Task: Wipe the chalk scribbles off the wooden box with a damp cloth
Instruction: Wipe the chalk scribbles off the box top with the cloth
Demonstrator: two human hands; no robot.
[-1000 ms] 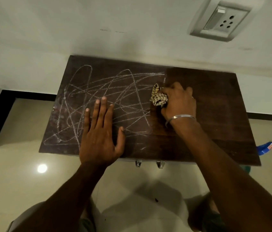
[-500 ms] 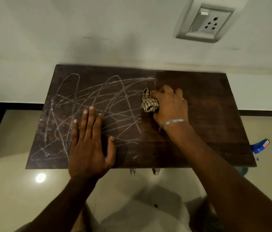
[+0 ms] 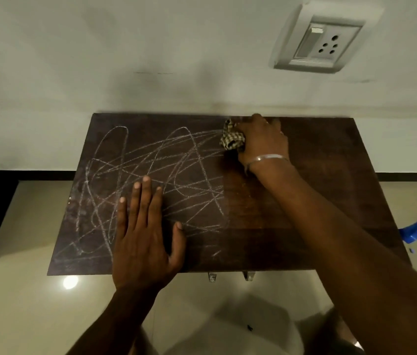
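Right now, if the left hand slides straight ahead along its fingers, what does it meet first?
Probably only chalk scribbles on the wooden box. The left hand lies flat, fingers toward the wall, which looks like the first solid thing beyond the far edge.

Dark wooden box point(image 3: 317, 201) against wall, chalk scribbles point(image 3: 151, 175) across left half, bunched checked cloth point(image 3: 231, 139) near far edge

No words, brands or numbers can be read anywhere. The blue object point(image 3: 414, 231) on the floor at the right carries an orange-and-white label, too small and blurred to make out.
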